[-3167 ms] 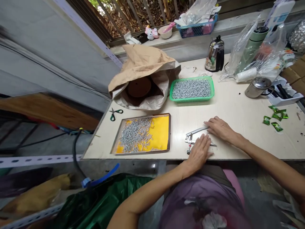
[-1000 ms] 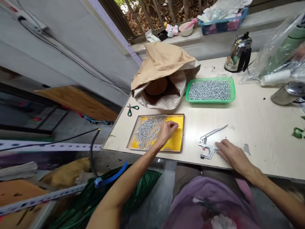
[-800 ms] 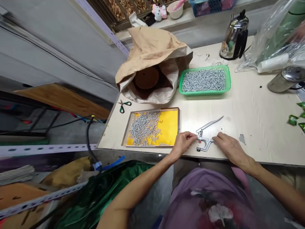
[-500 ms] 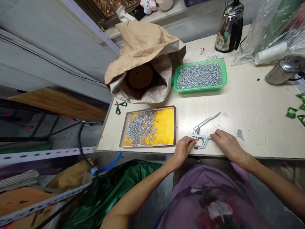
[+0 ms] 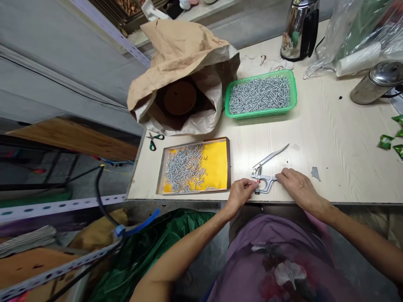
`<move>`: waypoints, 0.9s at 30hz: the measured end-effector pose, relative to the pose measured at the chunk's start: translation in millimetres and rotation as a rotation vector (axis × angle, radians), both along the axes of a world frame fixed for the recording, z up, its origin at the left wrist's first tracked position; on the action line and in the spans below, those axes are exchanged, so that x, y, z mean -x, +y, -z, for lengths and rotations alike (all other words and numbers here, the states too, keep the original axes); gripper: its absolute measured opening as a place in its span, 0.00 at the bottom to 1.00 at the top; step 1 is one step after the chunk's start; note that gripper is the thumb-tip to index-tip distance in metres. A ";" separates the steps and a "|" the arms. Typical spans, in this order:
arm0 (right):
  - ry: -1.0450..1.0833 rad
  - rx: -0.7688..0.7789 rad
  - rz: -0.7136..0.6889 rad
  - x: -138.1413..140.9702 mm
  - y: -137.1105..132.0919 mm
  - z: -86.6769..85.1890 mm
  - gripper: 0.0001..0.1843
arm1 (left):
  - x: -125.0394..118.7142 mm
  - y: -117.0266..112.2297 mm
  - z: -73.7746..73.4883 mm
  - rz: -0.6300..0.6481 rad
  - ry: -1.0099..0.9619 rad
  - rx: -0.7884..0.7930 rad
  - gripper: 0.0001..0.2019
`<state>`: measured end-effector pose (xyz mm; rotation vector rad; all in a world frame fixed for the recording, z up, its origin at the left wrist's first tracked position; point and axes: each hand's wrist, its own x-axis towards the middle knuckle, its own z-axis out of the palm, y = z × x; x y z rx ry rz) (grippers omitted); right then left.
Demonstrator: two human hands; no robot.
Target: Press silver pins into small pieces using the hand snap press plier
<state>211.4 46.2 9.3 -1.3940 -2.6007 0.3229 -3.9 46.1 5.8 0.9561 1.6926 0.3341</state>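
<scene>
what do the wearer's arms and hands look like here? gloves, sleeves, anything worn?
Left hand and right hand are both bare: no gloves, and no rings, watch or bands visible. Both forearms are uncovered, no sleeves in view. Below them is a purple garment with a pale floral print.

Pale wood-grain tabletop [image 5: 330,138] against grey wall [image 5: 47,63], window ledge [image 5: 201,10] behind, slotted metal shelving [image 5: 47,205] lower left, daylight

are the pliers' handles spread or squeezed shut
Spread. The pliers lie flat on the table; the upper handle angles well away from the lower one under the right hand. The left hand touches the head.
</scene>
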 end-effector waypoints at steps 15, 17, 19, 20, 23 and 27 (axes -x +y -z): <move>0.067 0.109 -0.063 -7.3 12.5 -5.3 0.11 | -1.3 9.2 -12.6 0.132 0.020 0.132 0.08; 0.071 0.074 -0.088 -14.9 24.6 -2.0 0.27 | -1.3 8.1 -11.1 0.122 0.019 0.125 0.09; 0.039 0.041 -0.110 -22.0 38.3 4.2 0.42 | -0.9 7.4 -9.6 0.121 0.018 0.122 0.09; 0.025 0.037 -0.126 -24.7 45.0 7.6 0.47 | -0.6 7.2 -9.1 0.122 0.017 0.121 0.09; -0.005 0.041 -0.174 -27.6 61.2 14.5 0.54 | -0.1 7.0 -8.4 0.121 0.013 0.120 0.09; -0.062 0.043 -0.185 -22.6 71.4 12.0 0.54 | -0.1 6.8 -9.2 0.123 0.025 0.127 0.09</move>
